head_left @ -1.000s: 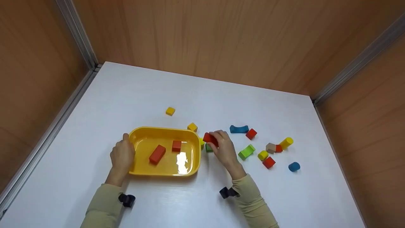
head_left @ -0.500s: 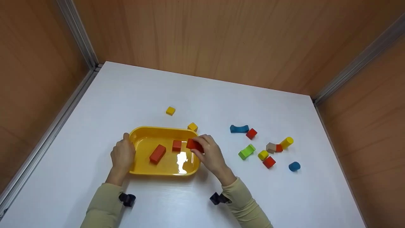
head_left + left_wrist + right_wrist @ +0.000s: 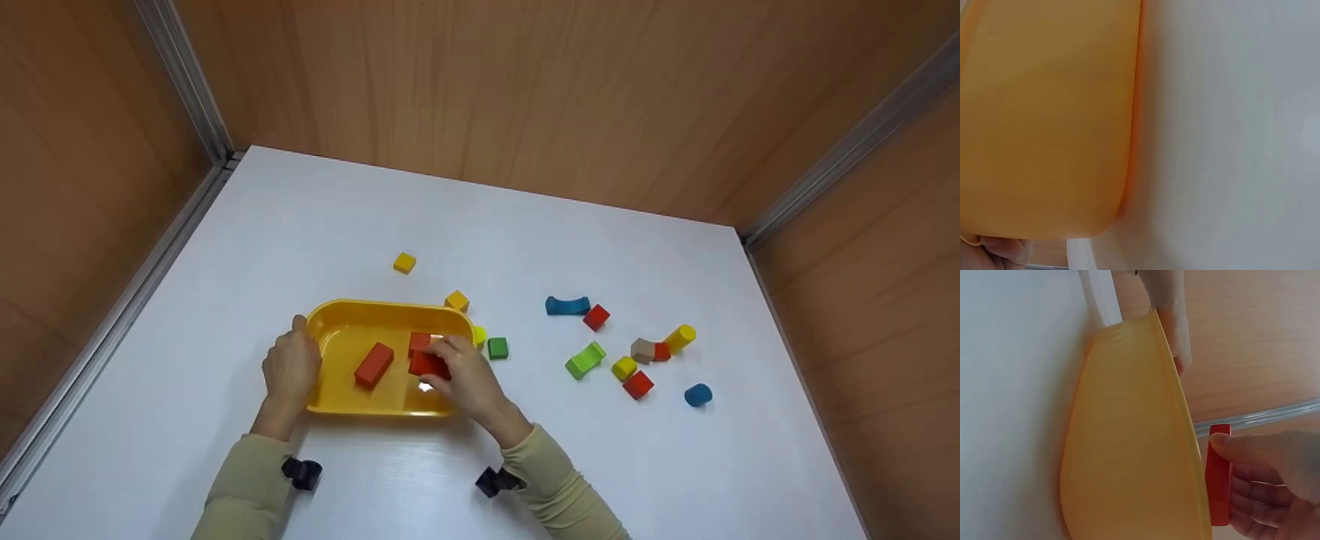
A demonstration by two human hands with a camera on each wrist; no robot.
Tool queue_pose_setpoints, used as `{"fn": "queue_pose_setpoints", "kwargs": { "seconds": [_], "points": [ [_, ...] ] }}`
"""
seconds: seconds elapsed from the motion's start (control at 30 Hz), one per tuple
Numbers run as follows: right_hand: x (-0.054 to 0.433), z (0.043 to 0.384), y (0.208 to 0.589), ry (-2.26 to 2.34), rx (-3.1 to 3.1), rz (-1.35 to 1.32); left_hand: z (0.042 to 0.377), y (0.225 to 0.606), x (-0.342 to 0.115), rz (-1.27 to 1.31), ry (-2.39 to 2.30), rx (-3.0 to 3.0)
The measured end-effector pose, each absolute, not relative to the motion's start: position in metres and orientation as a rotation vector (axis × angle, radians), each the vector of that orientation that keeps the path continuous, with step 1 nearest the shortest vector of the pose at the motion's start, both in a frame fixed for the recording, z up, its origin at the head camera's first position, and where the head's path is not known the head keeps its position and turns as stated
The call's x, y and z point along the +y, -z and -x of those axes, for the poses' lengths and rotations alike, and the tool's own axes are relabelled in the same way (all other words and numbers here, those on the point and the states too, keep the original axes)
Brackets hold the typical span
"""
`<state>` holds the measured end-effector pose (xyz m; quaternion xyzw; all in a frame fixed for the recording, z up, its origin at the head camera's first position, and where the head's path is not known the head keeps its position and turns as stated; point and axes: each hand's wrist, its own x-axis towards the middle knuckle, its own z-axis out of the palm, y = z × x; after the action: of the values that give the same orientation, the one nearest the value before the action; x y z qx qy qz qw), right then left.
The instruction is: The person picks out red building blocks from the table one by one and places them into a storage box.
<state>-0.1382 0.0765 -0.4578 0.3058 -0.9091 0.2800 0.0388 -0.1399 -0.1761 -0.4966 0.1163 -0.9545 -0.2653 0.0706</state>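
My left hand [image 3: 292, 366] grips the left end of a yellow plastic tray [image 3: 337, 394], thumb up at its rim. In the right hand [image 3: 472, 381] a red block [image 3: 427, 365] is pinched between thumb and fingers, over the tray's right half. The right wrist view shows this block [image 3: 1219, 475] upright at the rim, thumb on one face and fingers behind. Inside the tray lie a long red block [image 3: 373, 365] and a red cube [image 3: 419, 342], partly covered by the held block. Only fingertips of the left hand [image 3: 1002, 253] show in the left wrist view.
Yellow blocks [image 3: 404, 262] lie behind the tray. A green cube [image 3: 498, 348] sits just right of it. Farther right are a blue arch [image 3: 568, 306], a light-green curved block [image 3: 585, 360], red cubes [image 3: 637, 385], a yellow cylinder [image 3: 680, 338] and a blue cylinder [image 3: 697, 394].
My right hand has carried the red block leftward from beside the tray, across its right rim, to over the inside. The green cube shows again. The left hand and tray have stayed put.
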Motion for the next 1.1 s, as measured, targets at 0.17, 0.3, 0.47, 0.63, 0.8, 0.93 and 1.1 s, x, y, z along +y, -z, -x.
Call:
{"fn": "queue_pose_setpoints", "kwargs": {
  "seconds": [0.17,0.3,0.47,0.63,0.8,0.93,1.1],
  "points": [
    [0.068,0.139,0.463,-0.823,-2.857,-0.952,0.14,0.496,-0.176,-0.346,0.792,-2.876],
    [0.062,0.141,0.467,-0.753,-2.889,-1.001,0.14,0.496,-0.177,-0.303,0.774,-2.856],
    [0.054,0.143,0.473,-0.713,-2.957,-1.058,0.14,0.496,-0.177,-0.306,0.769,-2.859],
    [0.046,0.146,0.477,-0.665,-3.039,-1.077,0.141,0.496,-0.176,-0.34,0.772,-2.876],
    [0.04,0.147,0.48,-0.641,-3.14,-1.079,0.141,0.495,-0.176,-0.356,0.777,-2.879],
    [0.036,0.149,0.483,-0.61,-3.182,-1.101,0.141,0.494,-0.176,-0.363,0.785,-2.887],
    [0.033,0.15,0.485,-0.546,-3.165,-1.158,0.141,0.494,-0.176,-0.361,0.794,-2.892]
  ]
}}
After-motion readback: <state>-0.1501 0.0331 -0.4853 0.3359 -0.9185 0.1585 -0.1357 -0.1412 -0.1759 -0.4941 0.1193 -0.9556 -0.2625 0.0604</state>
